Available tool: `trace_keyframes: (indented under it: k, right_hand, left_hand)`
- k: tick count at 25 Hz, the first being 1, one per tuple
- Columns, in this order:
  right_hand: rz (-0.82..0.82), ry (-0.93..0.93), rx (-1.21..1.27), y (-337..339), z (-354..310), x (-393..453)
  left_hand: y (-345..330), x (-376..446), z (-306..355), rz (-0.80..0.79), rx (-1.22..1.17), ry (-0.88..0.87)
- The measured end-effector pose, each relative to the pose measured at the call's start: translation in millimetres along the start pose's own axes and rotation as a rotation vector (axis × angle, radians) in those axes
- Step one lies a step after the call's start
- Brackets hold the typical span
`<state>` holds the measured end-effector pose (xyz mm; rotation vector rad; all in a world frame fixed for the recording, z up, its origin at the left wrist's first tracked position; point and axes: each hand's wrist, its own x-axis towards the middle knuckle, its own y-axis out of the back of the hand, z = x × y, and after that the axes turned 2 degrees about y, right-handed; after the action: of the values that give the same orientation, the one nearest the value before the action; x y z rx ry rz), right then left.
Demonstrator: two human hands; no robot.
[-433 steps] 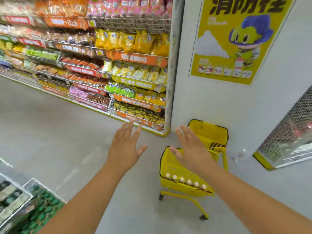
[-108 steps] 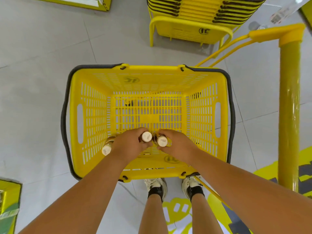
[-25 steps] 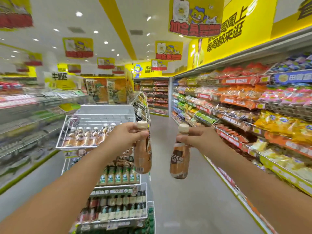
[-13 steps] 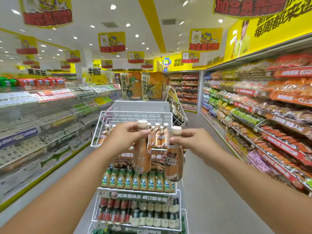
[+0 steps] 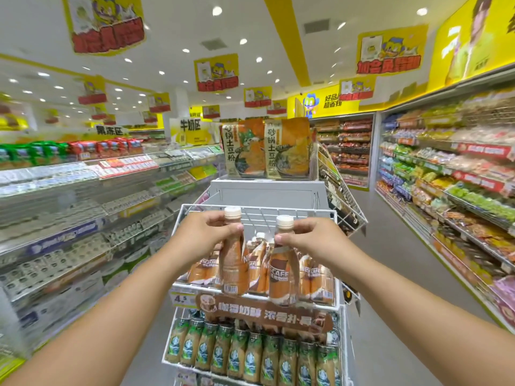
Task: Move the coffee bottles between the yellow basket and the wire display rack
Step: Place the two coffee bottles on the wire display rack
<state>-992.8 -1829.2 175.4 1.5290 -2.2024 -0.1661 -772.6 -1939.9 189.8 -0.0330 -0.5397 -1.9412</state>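
Note:
A white wire display rack (image 5: 335,218) stands straight ahead, its top shelf holding several brown coffee bottles (image 5: 316,277). My left hand (image 5: 207,232) grips the neck of one coffee bottle (image 5: 234,268) with a cream cap. My right hand (image 5: 309,236) grips the neck of a second coffee bottle (image 5: 282,277). Both bottles hang upright at the front edge of the top shelf, in front of the stored ones. The yellow basket is out of sight.
A lower rack shelf carries a row of green-labelled bottles (image 5: 250,355). Chilled cabinets (image 5: 69,218) line the left, snack shelves (image 5: 459,190) the right. Large orange packets (image 5: 267,149) sit on a grey stand behind the rack. Grey aisle floor (image 5: 390,246) runs on the right.
I have come closer to the rack. Both hands have carried their bottles forward and slightly closer together, over the front of the top shelf.

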Motion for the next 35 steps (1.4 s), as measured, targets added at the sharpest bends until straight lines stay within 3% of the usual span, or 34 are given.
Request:
trace_keyframes:
  k: [9, 20, 26, 35]
  right_hand:
    - [0.047, -0.021, 0.046, -76, 31, 102]
    - [0.161, -0.276, -0.069, -134, 63, 150]
    - [0.184, -0.387, -0.278, -152, 87, 173]
    - [0.212, -0.382, -0.706, -172, 83, 180]
  left_hand:
    - [40, 99, -80, -0.046, 0.084, 0.056]
    - [33, 175, -158, -0.263, 0.134, 0.092]
    - [33, 195, -174, -0.304, 0.17, 0.11]
    - [16, 206, -204, -0.322, 0.078, 0.11]
